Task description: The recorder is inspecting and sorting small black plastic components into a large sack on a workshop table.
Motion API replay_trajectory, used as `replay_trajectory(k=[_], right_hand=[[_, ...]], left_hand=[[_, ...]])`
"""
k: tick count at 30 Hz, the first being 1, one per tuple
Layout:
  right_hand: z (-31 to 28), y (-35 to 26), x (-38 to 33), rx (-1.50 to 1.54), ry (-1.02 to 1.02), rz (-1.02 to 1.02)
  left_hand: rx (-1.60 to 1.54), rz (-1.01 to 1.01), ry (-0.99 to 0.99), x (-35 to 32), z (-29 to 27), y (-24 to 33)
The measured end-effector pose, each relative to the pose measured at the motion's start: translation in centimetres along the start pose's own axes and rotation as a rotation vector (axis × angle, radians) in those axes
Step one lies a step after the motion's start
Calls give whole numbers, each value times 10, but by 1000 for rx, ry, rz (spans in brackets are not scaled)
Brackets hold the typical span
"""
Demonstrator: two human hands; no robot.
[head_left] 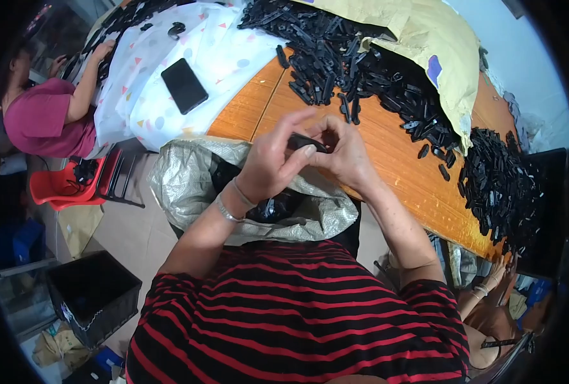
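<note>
My left hand and my right hand meet above the table's near edge. Between them is a small, long black plastic piece. The left thumb presses on its near side, and the right thumb and forefinger pinch its right end. Fingers cover much of it, so its exact kind cannot be made out. Right below my hands a pale woven sack gapes wide, with dark things inside. Beyond my hands, similar narrow black pieces lie heaped on the wooden table.
A black phone lies on a patterned white sheet. Yellowish paper covers part of the heap. More black pieces are piled at right. Co-workers sit left and lower right. A red chair and black crate stand left.
</note>
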State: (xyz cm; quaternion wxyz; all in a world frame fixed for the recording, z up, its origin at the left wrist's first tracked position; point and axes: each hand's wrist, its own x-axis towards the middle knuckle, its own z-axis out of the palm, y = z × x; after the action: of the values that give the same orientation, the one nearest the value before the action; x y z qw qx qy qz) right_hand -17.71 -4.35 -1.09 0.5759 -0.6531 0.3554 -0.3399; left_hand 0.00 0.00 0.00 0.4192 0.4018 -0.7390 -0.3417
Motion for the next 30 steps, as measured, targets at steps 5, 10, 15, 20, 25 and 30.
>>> replay_trajectory(k=[5,10,15,20,25,30], right_hand=[[14,-15,-1,-182,56,99],[18,0,-13,-236,90,39],[-24,8,-6,-182,-97,-23],[-97,28,31,-1037,347,-189],[-112,34,67,-1166,229,-229],[-111,32,80,-1360,-50,-166]], left_hand=[[-258,-188,228,-10,0,-18],[-647,-421,135,-21,-5,-17],[-71,-549,-14,-56,-61,1],[462,-259,2,-57,-79,6],[498,81,-8,25,-18,-9],[681,325,-89,108,45,-66]])
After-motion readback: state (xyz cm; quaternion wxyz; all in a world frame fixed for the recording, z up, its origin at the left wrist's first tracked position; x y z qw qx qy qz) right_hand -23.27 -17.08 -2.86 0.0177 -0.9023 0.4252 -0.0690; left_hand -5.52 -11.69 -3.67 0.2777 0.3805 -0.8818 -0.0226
